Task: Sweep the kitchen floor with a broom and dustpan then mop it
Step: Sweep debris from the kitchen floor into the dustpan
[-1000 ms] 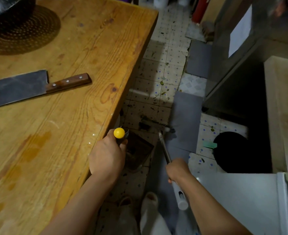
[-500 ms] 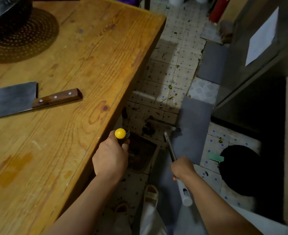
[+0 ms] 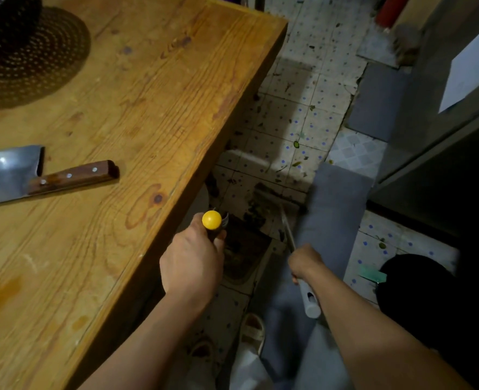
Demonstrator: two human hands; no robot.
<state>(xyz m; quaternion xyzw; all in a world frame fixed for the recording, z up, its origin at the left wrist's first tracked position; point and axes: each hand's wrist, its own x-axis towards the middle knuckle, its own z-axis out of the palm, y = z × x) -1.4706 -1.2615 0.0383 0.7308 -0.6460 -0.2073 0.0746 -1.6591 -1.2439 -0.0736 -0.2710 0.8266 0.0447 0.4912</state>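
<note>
Tiled floor (image 3: 294,119) runs beside the table (image 3: 148,108), strewn with scraps. Your left hand (image 3: 191,266) grips the yellow-capped dustpan handle (image 3: 211,220); the dustpan (image 3: 242,249) sits just ahead. Your right hand (image 3: 304,261) clasps the broom (image 3: 286,229), its shaft pointing forward-left to the head beside the pan's mouth.

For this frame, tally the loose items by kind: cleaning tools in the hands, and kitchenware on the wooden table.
Cleaning tools in hand: 2 (dustpan held by the left hand, broom held by the right hand)
Kitchenware on the table: 2 (cleaver, perforated strainer)
Total: 4
</note>
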